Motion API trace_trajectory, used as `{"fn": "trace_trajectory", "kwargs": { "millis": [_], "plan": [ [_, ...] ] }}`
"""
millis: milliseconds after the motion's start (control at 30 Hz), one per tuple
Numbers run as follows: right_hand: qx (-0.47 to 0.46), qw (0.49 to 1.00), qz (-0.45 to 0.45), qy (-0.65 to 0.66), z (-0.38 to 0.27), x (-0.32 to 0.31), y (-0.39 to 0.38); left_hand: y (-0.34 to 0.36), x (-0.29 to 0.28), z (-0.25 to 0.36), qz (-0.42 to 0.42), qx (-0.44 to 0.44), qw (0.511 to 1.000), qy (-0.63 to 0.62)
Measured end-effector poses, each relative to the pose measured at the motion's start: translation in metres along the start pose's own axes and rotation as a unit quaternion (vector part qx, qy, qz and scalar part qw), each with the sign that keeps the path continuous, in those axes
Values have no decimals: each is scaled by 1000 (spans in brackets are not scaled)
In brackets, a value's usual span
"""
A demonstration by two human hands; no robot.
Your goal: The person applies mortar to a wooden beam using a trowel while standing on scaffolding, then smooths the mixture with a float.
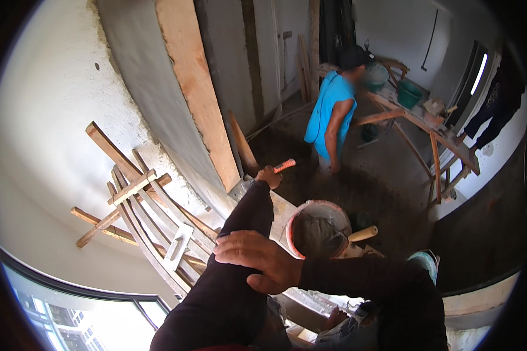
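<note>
My left hand point(268, 177) reaches out beside the lower end of a long wooden board point(198, 88) on the grey plastered wall. Its fingers are closed around a tool with an orange handle point(284, 165); the tool's working end is mostly hidden. Across my left forearm lies my right hand point(257, 260), fingers stretched out and holding nothing. To the right of the left arm stands a round bucket point(290, 231) with a reddish rim and wet grey mortar point(316, 234) inside. A trowel's wooden handle point(363, 234) sticks out over the bucket's right side.
Wooden poles and slats point(140, 193) lean at the left, with a white rectangular frame-like piece point(178, 245) on them. Below, a co-worker in a blue sleeveless top point(329, 111) stands. A wooden trestle point(436, 131) carries a green tub point(409, 93); another person point(498, 105) is on it.
</note>
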State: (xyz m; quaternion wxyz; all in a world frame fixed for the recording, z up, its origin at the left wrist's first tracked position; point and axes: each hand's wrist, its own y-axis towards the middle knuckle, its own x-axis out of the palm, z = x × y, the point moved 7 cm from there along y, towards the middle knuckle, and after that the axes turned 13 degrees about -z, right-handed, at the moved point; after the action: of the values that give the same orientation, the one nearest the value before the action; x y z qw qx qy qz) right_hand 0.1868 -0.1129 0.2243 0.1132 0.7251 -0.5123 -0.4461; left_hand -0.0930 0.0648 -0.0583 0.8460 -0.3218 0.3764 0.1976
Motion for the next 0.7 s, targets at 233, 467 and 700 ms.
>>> {"fn": "trace_trajectory", "kwargs": {
  "millis": [233,467,700],
  "plan": [
    [116,990,81,-9,-12,8,-38,-9,-43,18,-15,141,984,105],
    [129,982,140,10,-10,-1,-45,-177,-72,38,-55,155,983,79],
    [40,986,-49,156,-78,7,-14,-436,4,46,-252,4,912,-324]
  ]
}}
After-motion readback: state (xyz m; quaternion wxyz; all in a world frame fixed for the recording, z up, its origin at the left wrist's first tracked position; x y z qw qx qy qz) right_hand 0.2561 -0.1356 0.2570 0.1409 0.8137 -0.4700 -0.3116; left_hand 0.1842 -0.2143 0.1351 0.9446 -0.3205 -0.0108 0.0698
